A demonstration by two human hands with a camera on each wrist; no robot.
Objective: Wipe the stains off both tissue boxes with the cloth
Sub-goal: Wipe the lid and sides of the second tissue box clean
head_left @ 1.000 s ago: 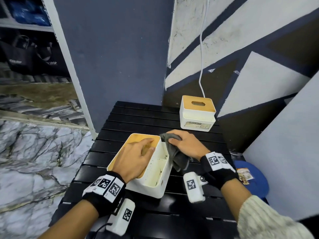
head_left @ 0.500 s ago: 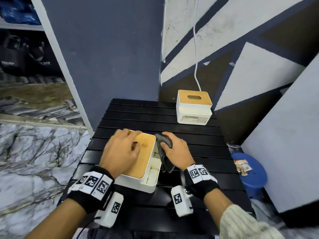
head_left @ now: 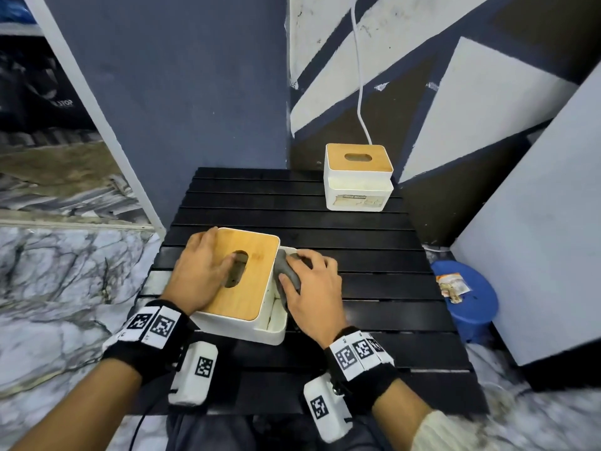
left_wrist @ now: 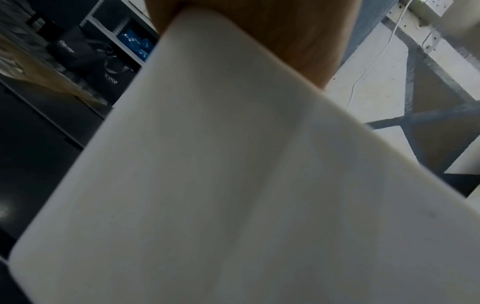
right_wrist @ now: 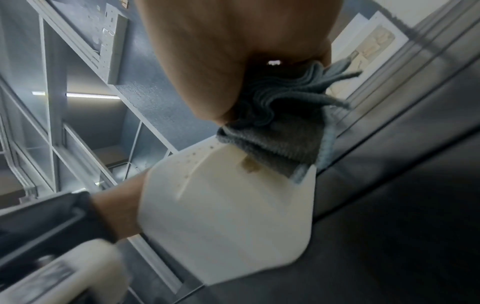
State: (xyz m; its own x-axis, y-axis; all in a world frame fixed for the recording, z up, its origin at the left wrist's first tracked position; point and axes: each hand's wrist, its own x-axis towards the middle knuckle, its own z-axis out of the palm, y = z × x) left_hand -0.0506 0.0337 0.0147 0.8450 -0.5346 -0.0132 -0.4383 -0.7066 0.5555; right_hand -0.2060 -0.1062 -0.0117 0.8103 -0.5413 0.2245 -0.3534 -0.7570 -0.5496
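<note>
The left hand (head_left: 198, 271) lies flat on the near box's (head_left: 242, 327) wooden lid, fingers straight, seemingly to steady it on the worktop (head_left: 374, 275) while the right hand (head_left: 312, 288) bunches the cloth (head_left: 286, 271) in curled fingers against the box's right side (a brownish stain (right_wrist: 249, 165) shows just below the cloth). The far box (head_left: 357, 183) waits at the back right, well apart, with nothing between; a cable (head_left: 359, 76) hangs above it, and a blue stool (head_left: 468, 301) stands right of the worktop.
</note>
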